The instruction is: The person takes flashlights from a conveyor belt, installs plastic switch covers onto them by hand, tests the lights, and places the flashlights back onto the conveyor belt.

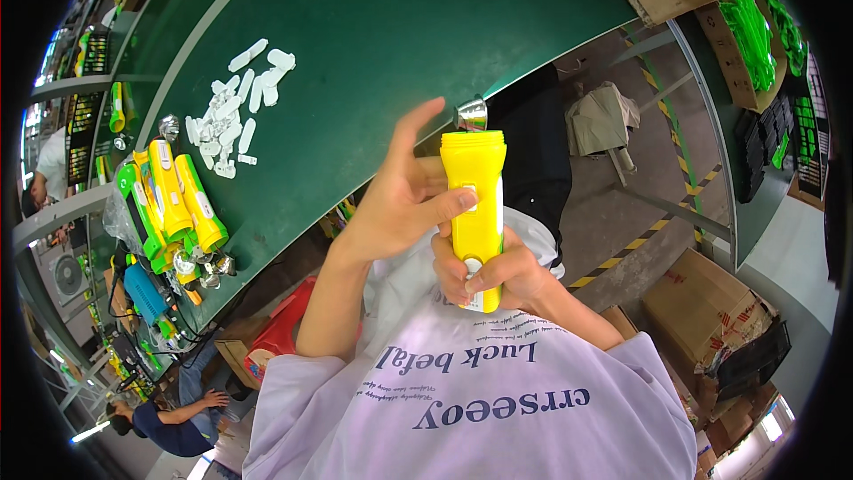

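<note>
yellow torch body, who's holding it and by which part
Both hands hold the yellow plastic torch body. The right hand wraps its lower end, thumb over the bottom. The left hand steadies the upper half, one fingertip pressed on its front.

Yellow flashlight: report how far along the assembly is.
Done: finished flashlights lie piled at the table's left edge. In hand: both hands, left hand and right hand, hold a yellow flashlight body, a silver reflector at its open top. Left: loose white parts remain.

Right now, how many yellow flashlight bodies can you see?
4: one yellow flashlight body held upright in both hands, and three lying side by side at the green table's left edge. More may be hidden in that pile.
</note>
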Action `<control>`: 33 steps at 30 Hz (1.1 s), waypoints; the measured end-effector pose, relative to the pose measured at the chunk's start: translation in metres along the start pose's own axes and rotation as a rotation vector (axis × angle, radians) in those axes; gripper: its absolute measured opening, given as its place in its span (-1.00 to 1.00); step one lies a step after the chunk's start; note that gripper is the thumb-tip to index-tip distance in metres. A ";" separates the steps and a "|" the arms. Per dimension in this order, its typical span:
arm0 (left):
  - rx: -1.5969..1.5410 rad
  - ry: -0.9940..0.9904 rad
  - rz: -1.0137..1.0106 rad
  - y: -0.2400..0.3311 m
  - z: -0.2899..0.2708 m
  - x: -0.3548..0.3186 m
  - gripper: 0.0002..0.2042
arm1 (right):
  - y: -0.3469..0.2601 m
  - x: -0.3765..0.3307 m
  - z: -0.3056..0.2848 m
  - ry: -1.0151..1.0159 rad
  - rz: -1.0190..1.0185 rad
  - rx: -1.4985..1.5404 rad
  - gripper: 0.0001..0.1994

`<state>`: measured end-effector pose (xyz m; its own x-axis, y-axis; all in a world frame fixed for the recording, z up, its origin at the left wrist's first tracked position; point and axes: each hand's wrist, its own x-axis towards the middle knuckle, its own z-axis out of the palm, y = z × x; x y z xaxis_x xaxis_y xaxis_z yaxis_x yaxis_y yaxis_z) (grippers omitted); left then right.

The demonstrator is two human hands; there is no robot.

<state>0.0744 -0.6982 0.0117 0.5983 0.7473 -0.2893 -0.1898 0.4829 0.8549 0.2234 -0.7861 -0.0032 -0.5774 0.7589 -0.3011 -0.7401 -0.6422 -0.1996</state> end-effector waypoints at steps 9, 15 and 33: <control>0.079 0.009 0.173 -0.015 0.009 -0.005 -0.33 | 0.001 0.000 0.001 0.014 0.022 -0.024 -0.63; -0.065 0.204 0.088 -0.025 0.029 -0.002 -0.37 | 0.001 0.002 -0.002 0.014 -0.030 -0.027 -0.75; 0.035 0.231 0.037 -0.023 0.034 0.000 -0.41 | 0.005 0.002 -0.001 0.062 -0.064 0.027 -0.75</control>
<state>0.1058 -0.7248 0.0064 0.3968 0.8507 -0.3448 -0.1786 0.4400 0.8800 0.2192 -0.7875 -0.0061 -0.5066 0.7899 -0.3456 -0.7843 -0.5887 -0.1957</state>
